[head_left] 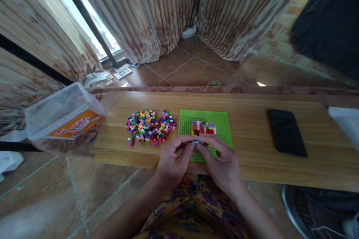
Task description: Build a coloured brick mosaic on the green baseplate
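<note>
Between the fingertips of both hands is a small blue building brick (195,142), held over the near part of a green baseplate (226,123). My left hand (175,158) pinches it from the left, thumb and forefinger closed. From the right, my right hand (220,158) closes its thumb and forefinger on the same brick. A patch of coloured bricks (203,127) in several colours stands on the baseplate just beyond my fingers. Part of that patch and the plate's near area are hidden behind my hands. Left of the plate lies a pile of loose bricks (148,127).
The baseplate and pile rest on a wooden bench (249,134). A clear plastic box (67,110) with an orange label stands at its left end. A black phone (287,132) lies to the right, with a white sheet (343,119) beyond it. Curtains (168,11) hang behind.
</note>
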`<control>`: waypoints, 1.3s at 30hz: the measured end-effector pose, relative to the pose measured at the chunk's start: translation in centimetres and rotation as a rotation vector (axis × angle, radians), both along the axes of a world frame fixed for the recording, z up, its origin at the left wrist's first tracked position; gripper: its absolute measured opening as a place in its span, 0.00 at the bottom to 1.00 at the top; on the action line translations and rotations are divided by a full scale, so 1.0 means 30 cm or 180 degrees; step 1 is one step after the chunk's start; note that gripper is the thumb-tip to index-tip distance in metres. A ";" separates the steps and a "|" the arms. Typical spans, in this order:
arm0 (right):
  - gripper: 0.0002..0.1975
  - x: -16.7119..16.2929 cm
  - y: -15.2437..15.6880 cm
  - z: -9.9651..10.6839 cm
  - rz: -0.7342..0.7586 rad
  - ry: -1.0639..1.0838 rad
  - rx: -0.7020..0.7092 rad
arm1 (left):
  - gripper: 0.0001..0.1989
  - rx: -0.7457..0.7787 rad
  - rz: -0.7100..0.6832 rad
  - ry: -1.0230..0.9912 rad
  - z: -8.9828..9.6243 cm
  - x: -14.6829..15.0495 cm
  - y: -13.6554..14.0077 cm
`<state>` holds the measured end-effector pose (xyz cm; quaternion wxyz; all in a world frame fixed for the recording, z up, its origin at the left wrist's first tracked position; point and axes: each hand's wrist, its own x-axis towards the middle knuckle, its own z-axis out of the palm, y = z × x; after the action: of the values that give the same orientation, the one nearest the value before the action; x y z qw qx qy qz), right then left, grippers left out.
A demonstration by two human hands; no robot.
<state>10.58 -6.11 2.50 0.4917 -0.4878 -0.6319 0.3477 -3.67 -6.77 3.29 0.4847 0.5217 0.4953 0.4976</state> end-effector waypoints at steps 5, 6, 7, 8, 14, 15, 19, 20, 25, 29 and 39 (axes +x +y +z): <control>0.06 -0.006 -0.018 -0.017 -0.0436 0.0365 -0.0340 | 0.06 -0.0505 0.0120 -0.0492 -0.008 0.042 -0.007; 0.05 -0.008 -0.022 -0.019 -0.0545 0.0439 -0.0448 | 0.06 -0.0518 0.0148 -0.0454 -0.011 0.050 -0.009; 0.05 -0.009 -0.026 -0.021 -0.0647 0.0511 -0.0550 | 0.07 -0.0499 0.0174 -0.0373 -0.013 0.057 -0.011; 0.05 -0.010 -0.028 -0.021 -0.0729 0.0568 -0.0645 | 0.07 -0.0457 0.0185 -0.0264 -0.015 0.062 -0.013; 0.08 0.007 -0.009 -0.014 -0.0906 0.0388 -0.0922 | 0.12 0.0000 -0.0192 0.0305 -0.015 0.076 -0.011; 0.08 0.016 0.003 -0.013 -0.0916 0.0293 -0.0906 | 0.14 0.0045 -0.0280 0.0344 -0.017 0.077 -0.009; 0.10 0.053 0.072 -0.002 -0.0924 -0.0284 -0.0788 | 0.16 0.0166 -0.0065 0.0703 -0.043 0.063 0.017; 0.10 0.059 0.093 0.004 -0.0868 -0.0487 -0.0759 | 0.16 0.0199 0.0101 0.0837 -0.054 0.055 0.029; 0.11 0.055 0.181 0.033 -0.0394 -0.1621 -0.0640 | 0.18 0.0254 0.0378 0.1124 -0.110 0.018 0.104; 0.11 0.036 0.216 0.044 -0.0257 -0.2099 -0.0763 | 0.21 0.0380 0.0206 0.1192 -0.133 0.023 0.143; 0.10 0.070 0.237 0.013 -0.0077 -0.1460 -0.1040 | 0.21 0.0505 0.0053 0.1060 -0.149 0.044 0.181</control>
<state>12.69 1.00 2.89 0.2548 -0.6341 -0.6564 0.3197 -2.34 -1.34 -1.19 0.3491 0.6294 0.5322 0.4459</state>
